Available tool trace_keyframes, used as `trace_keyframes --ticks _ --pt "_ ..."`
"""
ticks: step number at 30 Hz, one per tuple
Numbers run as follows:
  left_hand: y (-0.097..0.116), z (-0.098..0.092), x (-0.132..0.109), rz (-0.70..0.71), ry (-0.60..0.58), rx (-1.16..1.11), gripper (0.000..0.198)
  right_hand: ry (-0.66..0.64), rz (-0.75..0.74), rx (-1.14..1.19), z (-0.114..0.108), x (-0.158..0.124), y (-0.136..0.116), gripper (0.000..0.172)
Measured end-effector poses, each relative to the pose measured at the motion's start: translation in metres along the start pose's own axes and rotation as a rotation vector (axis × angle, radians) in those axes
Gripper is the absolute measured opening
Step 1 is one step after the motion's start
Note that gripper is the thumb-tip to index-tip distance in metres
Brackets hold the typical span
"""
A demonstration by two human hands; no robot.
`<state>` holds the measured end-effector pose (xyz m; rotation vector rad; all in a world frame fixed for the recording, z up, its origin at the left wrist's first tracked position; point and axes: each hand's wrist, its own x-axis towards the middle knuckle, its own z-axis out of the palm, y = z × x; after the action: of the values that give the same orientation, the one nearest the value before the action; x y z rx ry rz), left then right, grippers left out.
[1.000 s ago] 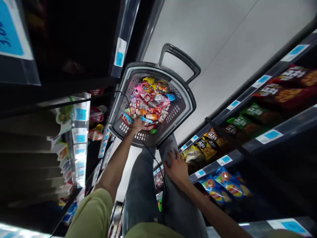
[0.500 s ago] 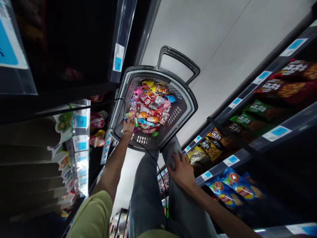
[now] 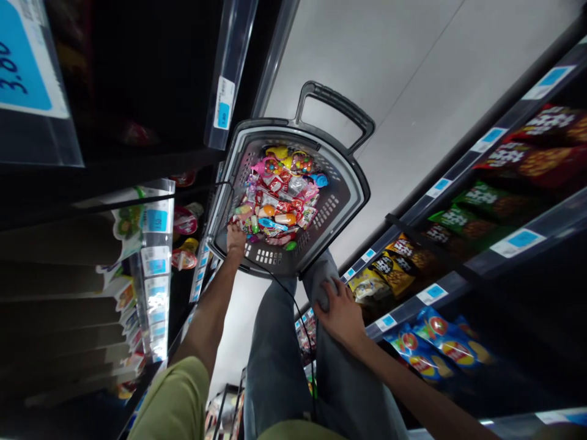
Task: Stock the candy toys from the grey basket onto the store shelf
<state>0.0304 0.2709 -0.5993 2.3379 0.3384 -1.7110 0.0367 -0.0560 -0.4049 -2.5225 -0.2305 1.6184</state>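
Observation:
A grey shopping basket (image 3: 345,157) stands in front of my legs, its black handle (image 3: 342,107) swung out beyond the far rim. Inside lies a pile of colourful wrapped candies and small toy-like sweets (image 3: 279,201). My left hand (image 3: 236,238) reaches over the near left part of the basket, at the left edge of the pile. Its fingers look curled together; what they hold, if anything, is too small to make out. Spread over my knee, my right hand (image 3: 342,315) is open and holds nothing.
Shelves with price tags (image 3: 156,217) and hanging snack packs rise close on the left. On the right, racks hold green snack bags (image 3: 472,214) and blue chip bags (image 3: 452,348). A thin black cable (image 3: 298,308) hangs before my legs. Grey floor (image 3: 389,55) lies beyond the basket.
My left hand has drawn slightly back and its fingers look more curled. The whole view has shifted a little; my right hand stays on the knee.

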Motion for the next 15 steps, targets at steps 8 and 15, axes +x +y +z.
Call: trace_keyframes --ticks 8,15 --pt "0.051 0.003 0.005 0.173 0.115 0.022 0.049 0.021 -0.002 0.000 -0.002 0.001 -0.001 0.045" --pt "0.078 0.006 0.041 0.104 0.148 -0.011 0.040 0.013 0.037 0.036 0.000 0.001 0.003 0.045"
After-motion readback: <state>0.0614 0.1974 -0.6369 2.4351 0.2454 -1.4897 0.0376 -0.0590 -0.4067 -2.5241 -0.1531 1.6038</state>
